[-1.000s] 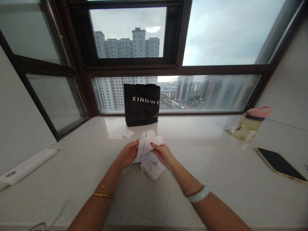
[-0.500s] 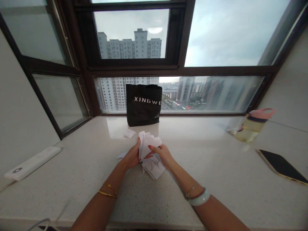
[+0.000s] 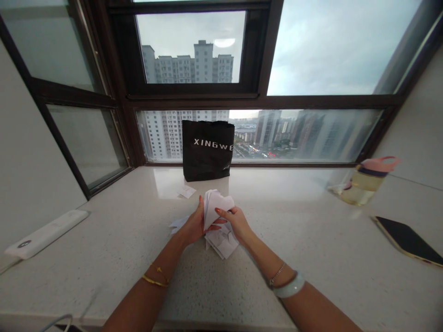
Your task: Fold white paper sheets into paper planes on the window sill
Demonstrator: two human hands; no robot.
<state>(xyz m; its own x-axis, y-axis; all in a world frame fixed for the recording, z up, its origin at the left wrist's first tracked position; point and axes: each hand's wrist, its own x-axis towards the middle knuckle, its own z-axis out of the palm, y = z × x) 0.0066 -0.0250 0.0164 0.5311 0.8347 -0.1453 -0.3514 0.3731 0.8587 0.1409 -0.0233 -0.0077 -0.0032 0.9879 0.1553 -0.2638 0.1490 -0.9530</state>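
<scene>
A fanned bunch of white paper slips [image 3: 217, 203] is held above the counter. My right hand [image 3: 238, 222] pinches it from the right, thumb on top and the other fingers behind. From the left, my left hand [image 3: 194, 225] cradles the same bunch, its thumb upright along the side and its fingertips reaching beneath. Just below the hands lies a loose pile of folded white papers [image 3: 223, 242]. More papers [image 3: 178, 224] rest left of my left hand, partly covered by it. One single slip [image 3: 187, 191] sits farther back.
A black bag [image 3: 207, 152] with white lettering stands against the window. At the right are a bottle with a pink lid [image 3: 368, 182] and a dark phone or tablet [image 3: 410, 240]. A white power strip [image 3: 48, 233] lies along the left side of the pale speckled counter [image 3: 294, 240].
The paper bunch and my left hand have shifted slightly right. My left thumb now stands more apart from the slips. My right hand keeps its pinch.
</scene>
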